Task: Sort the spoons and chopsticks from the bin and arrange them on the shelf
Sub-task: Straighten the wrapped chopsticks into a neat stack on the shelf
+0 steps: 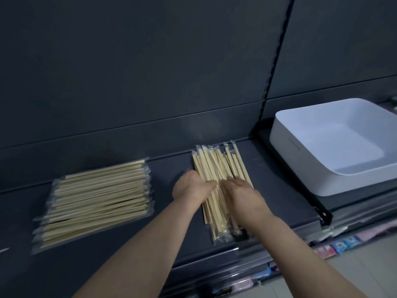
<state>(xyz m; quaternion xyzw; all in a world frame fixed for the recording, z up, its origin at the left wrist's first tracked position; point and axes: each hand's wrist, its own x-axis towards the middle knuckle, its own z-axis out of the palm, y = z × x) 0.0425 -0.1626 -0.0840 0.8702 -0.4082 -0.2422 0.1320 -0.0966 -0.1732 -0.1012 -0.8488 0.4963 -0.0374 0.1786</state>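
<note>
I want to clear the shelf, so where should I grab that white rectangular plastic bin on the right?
Probably the left wall of the white rectangular plastic bin, reached from the left and above. That wall shows a dark slot that looks like a handle, and the open top leaves its rim free for fingers to hook over.

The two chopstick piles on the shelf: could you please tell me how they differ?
The left pile lies crosswise and untouched; the middle pile points toward the back wall, with the left hand and right hand on it. The left pile looks larger and spreads wider. Both hold pale wooden chopsticks in clear wrappers.
</note>
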